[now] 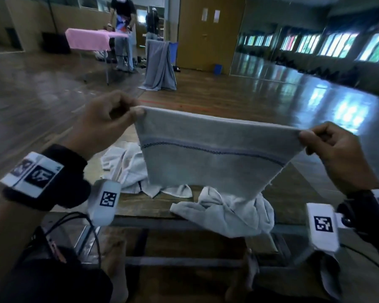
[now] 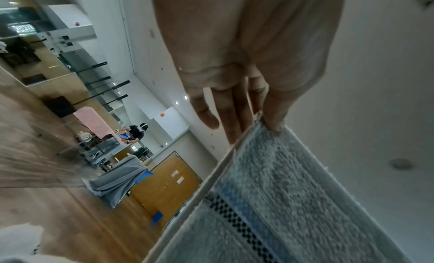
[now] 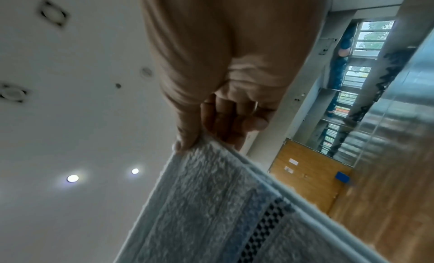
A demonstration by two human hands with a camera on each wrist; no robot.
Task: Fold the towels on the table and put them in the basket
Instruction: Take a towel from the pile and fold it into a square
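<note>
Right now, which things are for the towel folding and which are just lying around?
For the job:
- grey terry towel with blue woven stripe, pinched by left hand and right hand
- crumpled white towels on wooden table

Just around:
- pink-covered table
- grey draped cloth

Three towels: one grey towel (image 1: 214,154) at centre frame, two crumpled white towels (one (image 1: 127,167) centre left, one (image 1: 225,213) lower centre). Two hands, left hand (image 1: 103,123), right hand (image 1: 335,154). One table (image 1: 140,206).
</note>
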